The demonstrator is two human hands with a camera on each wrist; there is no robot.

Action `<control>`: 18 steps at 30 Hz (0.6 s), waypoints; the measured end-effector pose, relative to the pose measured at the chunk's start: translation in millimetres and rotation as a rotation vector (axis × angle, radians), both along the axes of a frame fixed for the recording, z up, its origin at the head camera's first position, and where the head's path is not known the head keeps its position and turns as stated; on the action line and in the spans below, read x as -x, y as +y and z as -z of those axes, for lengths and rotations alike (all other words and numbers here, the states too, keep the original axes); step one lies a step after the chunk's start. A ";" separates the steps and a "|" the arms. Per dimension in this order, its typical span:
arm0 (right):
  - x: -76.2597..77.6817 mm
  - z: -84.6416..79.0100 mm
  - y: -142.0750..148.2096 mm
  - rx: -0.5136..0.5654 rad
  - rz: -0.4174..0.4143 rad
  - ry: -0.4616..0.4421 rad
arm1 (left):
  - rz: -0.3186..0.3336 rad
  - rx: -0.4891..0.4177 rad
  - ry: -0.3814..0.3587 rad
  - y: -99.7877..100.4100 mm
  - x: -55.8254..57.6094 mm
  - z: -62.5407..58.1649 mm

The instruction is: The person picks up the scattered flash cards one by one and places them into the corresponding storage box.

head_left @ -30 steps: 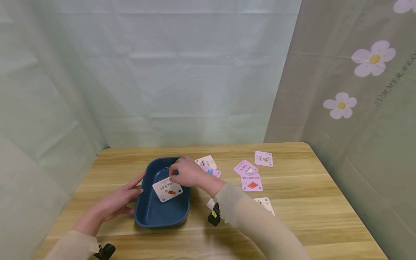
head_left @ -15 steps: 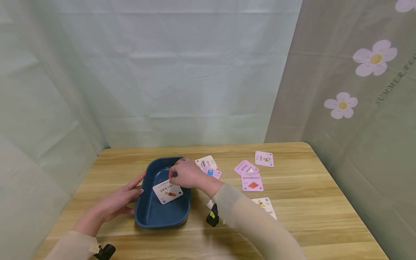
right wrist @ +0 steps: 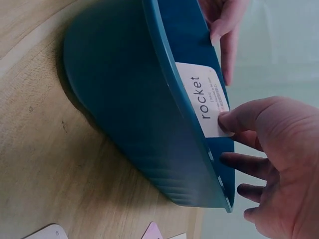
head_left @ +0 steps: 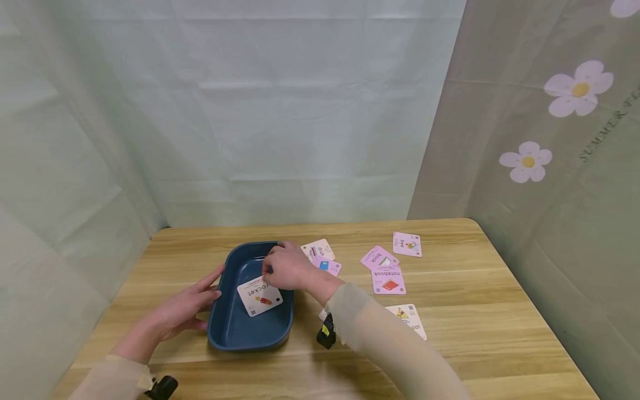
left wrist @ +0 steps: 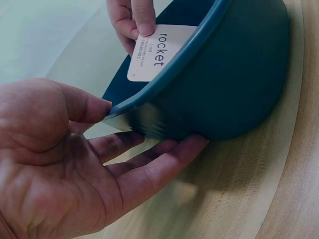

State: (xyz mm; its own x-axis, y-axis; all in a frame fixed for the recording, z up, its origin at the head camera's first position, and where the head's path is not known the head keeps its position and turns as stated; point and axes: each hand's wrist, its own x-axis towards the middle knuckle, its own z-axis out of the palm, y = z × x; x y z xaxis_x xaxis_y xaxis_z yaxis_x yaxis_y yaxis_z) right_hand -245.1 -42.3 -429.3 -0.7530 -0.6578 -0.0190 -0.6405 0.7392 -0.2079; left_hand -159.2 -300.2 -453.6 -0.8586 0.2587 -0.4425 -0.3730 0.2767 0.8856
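Between thumb and fingers, my right hand point(head_left: 290, 266) pinches a white flashcard point(head_left: 261, 298) printed "rocket" by its far edge. The card is tilted inside a dark blue plastic bin point(head_left: 220, 328), below the rim in the head view. On the bin's left side, my left hand point(head_left: 187, 308) touches the outer wall with its fingers nearly straight. Its thumb tip is right at the rim in the left wrist view. The right wrist view shows the right thumb point(right wrist: 239, 119) on the card's face, with the other fingers reaching over the bin's inside.
Right of the bin lie a white "ship" card point(head_left: 316, 249) and a purple card point(head_left: 327, 265). Farther right are purple cards: "book" point(head_left: 378, 257), "notebook" point(head_left: 389, 280) and "bee" point(head_left: 407, 244). My right sleeve partly hides a white card point(head_left: 410, 319). Curtains stand behind the wooden table point(head_left: 475, 333).
My right hand and the rocket card have shifted slightly right and nearer inside the bin. My left hand and the bin have stayed in place.
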 end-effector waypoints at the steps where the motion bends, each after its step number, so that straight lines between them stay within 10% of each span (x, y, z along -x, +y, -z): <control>1: 0.1 0.4 -0.2 -0.010 0.002 0.010 | -0.001 -0.004 0.000 0.0 0.1 0.3; 18: 0.2 0.8 4.5 -0.011 0.011 0.020 | -0.009 0.015 0.001 2.6 -1.2 -1.7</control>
